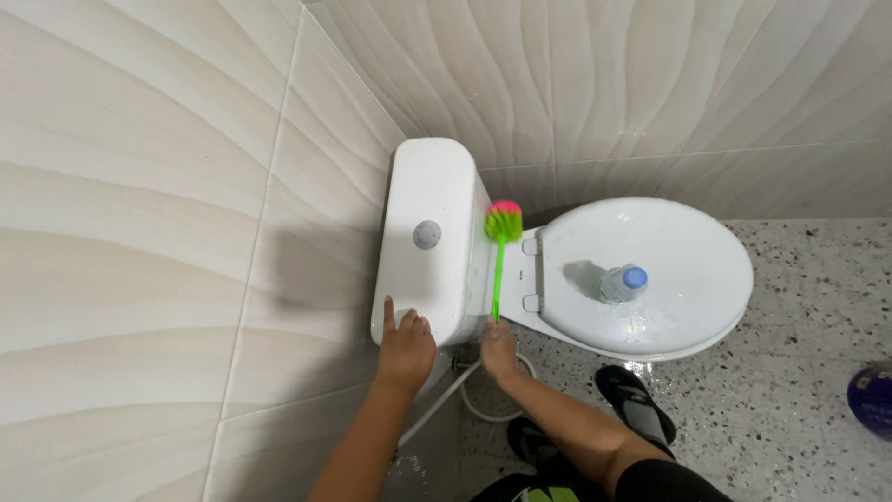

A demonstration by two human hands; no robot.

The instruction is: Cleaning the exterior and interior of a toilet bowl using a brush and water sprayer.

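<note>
Large cream wall tiles (139, 186) with a soft wavy relief covered the wall on the left and the adjoining wall (650, 84) behind, the two meeting in a corner above the fixture, with thin pale grout lines between them. The floor (799, 372) was light speckled terrazzo, wet in patches near the base of the wall, and a white hose (483, 404) curled across it there. Light fell evenly and brightly with only soft shadows on the tiles, and part of a round blue object (873, 400) showed at the right edge.
</note>
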